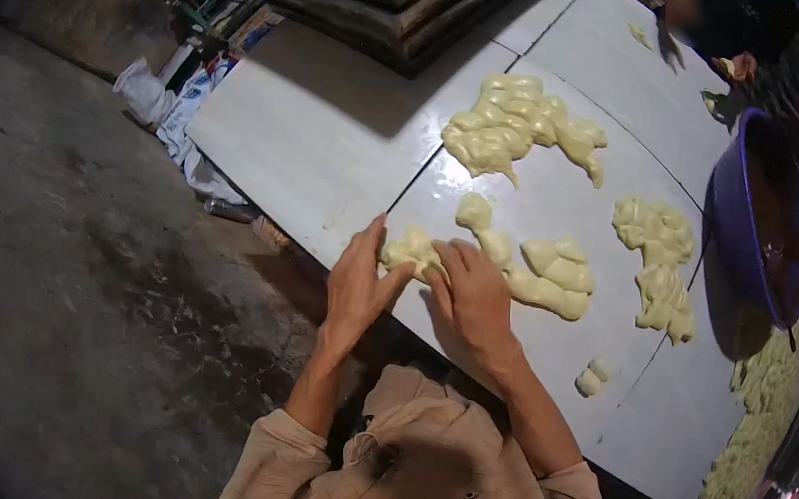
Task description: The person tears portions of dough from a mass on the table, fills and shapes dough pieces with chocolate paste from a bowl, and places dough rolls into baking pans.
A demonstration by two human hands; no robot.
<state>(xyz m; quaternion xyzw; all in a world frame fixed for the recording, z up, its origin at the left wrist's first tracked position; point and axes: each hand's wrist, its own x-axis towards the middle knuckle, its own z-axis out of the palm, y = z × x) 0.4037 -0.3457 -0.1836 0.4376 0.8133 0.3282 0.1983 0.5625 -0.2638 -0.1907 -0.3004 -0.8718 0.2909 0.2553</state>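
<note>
A small lump of pale yellow dough lies on the white tabletop near its front edge, between my two hands. My left hand rests along the lump's left side, fingers stretched out and thumb toward the dough. From the right, my right hand bends its fingers onto the same lump, its fingertips partly hiding it. Just beyond the right hand, a longer dough piece spreads over the table. Farther back sits a larger folded dough mass.
More dough lies at the right, with small dough balls nearer me. A purple basin holds brown contents. Small pale pieces cover the right edge. Stacked dark trays stand at the back left. Another person's arm shows behind.
</note>
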